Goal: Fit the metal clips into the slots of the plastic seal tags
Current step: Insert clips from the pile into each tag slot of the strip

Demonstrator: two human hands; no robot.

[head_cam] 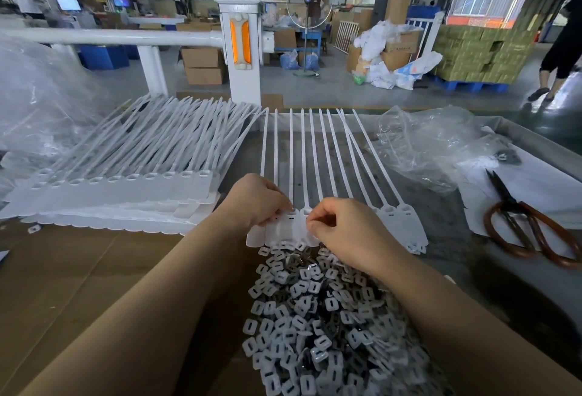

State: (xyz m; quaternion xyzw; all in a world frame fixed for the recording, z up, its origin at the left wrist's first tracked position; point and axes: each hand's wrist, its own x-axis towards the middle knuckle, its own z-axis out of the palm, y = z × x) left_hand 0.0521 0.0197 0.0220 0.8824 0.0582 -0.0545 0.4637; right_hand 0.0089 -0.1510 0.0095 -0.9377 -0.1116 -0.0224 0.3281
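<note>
step: we're seating a clip at the head of one tag in the joined strip of seal tags (401,222) lying in front of us on the desk (441,206)
left hand (256,200): fingers curled, pinching the strip's left heads at the slot end, holding it steady
right hand (341,225): fingers curled in a pinch at the next head over; we judge there's a clip in it, but the clip itself is hidden by the fingertips
clips: loose pile of metal clips (315,317) just below the strip, between our forearms, touching the strip's lower edge; plenty left
stray clip (34,228): lying alone at far left, near the stacked strips
slots: two rightmost heads show dark slots; too small to tell whether they're filled
done/not done: can't count seated clips on this strip; hands are over the left-middle heads
stack: big stack of tag strips (126,181) at left, well apart from the working strip; can't tell if clipped or waiting
remaining: our judgement is mid-batch, rest of this strip to go, possibly more
other: scissors (529,225) at right on white sheet, untouched; clear plastic bag (425,143) behind strip
</note>
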